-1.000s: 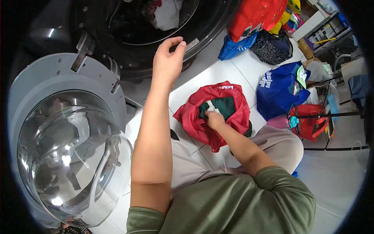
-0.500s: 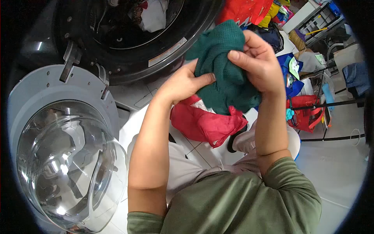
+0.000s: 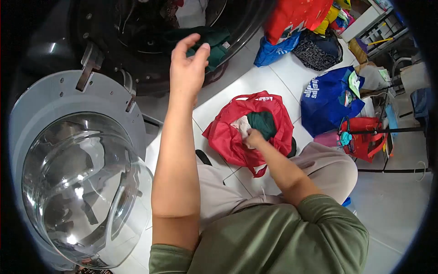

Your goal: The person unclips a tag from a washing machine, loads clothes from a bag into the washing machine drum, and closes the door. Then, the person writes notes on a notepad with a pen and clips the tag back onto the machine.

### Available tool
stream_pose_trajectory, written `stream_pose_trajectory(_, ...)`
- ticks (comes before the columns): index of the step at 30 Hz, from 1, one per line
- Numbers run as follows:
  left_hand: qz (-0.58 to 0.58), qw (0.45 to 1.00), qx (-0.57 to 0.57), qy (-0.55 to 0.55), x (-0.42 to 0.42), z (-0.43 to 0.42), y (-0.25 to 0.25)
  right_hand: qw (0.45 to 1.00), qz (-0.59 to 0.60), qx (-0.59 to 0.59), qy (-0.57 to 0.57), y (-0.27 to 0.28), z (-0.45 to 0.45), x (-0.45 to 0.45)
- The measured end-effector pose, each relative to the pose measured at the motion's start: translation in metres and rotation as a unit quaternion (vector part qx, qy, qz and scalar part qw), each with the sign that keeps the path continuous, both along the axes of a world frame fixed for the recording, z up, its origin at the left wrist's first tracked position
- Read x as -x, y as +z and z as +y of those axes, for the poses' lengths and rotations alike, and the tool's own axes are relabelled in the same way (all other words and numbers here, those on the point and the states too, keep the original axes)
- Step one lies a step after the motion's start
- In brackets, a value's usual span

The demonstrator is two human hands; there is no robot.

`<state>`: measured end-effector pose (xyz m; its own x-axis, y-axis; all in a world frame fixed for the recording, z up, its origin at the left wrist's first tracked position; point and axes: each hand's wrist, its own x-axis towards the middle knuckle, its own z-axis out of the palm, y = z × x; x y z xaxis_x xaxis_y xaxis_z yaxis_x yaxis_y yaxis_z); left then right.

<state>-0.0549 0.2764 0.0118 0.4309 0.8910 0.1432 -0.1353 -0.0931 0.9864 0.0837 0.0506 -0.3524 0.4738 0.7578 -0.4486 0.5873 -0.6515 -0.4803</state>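
My left hand (image 3: 188,71) is raised at the washing machine's round opening, fingers apart. Just beyond it a dark green cloth (image 3: 218,45) with a small white tag lies over the lower lip of the opening. My right hand (image 3: 256,138) reaches into a red fabric bag (image 3: 223,141) on the floor, its fingers closed on a pale cloth (image 3: 241,124). Beside that, another dark green cloth (image 3: 261,123) sits in the bag. Deeper in the machine's drum, a white cloth (image 3: 191,14) is partly visible.
The machine's glass door (image 3: 82,182) stands swung out at left. Beyond the red bag are a blue bag (image 3: 326,107), a black patterned bag (image 3: 318,50) and a red-and-blue bag (image 3: 292,27). A rack (image 3: 388,130) stands at right.
The green cloth has gone from between both hands to the machine's opening, and my left hand has let go of it. My right hand has moved down into the red bag.
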Motion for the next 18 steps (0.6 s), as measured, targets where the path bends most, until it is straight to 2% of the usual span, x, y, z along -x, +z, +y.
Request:
stream_pose_trajectory(1,0.038,0.999,-0.006,0.003,0.0,0.001,-0.003,0.997,0.058,-0.009,0.042,0.03,0.005,-0.016)
stream_pose_trajectory(3,0.051,0.997,0.001,-0.051,0.0,0.001,-0.001,0.985,0.159,-0.053,0.03,0.108,0.027,-0.05)
stream_pose_trajectory(4,0.057,0.996,0.005,-0.075,0.001,0.0,0.0,0.973,0.166,-0.154,0.051,0.131,0.033,-0.071)
stream_pose_trajectory(5,0.066,0.992,-0.008,-0.108,0.002,-0.002,-0.001,0.955,0.162,-0.233,0.083,0.207,0.04,-0.068)
stream_pose_trajectory(6,0.087,0.984,-0.001,-0.157,0.004,-0.008,0.005,0.96,0.15,-0.204,0.123,0.287,0.045,-0.064)
stream_pose_trajectory(7,0.118,0.974,-0.03,-0.191,0.005,-0.01,0.002,0.95,0.143,-0.241,0.135,0.323,0.046,-0.072)
stream_pose_trajectory(8,0.149,0.961,-0.06,-0.227,0.004,-0.012,-0.003,0.93,0.122,-0.342,0.051,0.348,0.048,-0.069)
stream_pose_trajectory(9,0.184,0.946,-0.084,-0.254,0.005,-0.011,-0.007,0.915,-0.006,-0.403,0.014,0.373,0.051,-0.074)
stream_pose_trajectory(10,0.212,0.938,-0.103,-0.255,0.005,-0.014,-0.004,0.862,-0.018,-0.499,-0.086,0.376,0.06,-0.075)
stream_pose_trajectory(12,0.217,0.942,-0.09,-0.24,0.005,-0.016,-0.001,0.881,-0.269,-0.386,0.053,0.38,0.057,-0.086)
stream_pose_trajectory(14,0.181,0.957,-0.123,-0.192,0.005,-0.025,0.003,0.885,0.042,-0.457,0.078,0.407,0.061,-0.064)
stream_pose_trajectory(15,0.161,0.962,-0.137,-0.171,0.003,-0.03,0.003,0.854,0.196,-0.474,0.086,0.425,0.064,-0.05)
stream_pose_trajectory(16,0.167,0.952,-0.145,-0.211,-0.001,-0.034,-0.003,0.811,0.265,-0.511,0.104,0.44,0.068,-0.038)
stream_pose_trajectory(17,0.171,0.94,-0.156,-0.252,-0.008,-0.034,-0.013,0.743,0.391,-0.531,0.114,0.449,0.07,-0.031)
stream_pose_trajectory(18,0.174,0.926,-0.168,-0.289,-0.014,-0.034,-0.022,0.647,0.468,-0.585,0.142,0.454,0.081,-0.025)
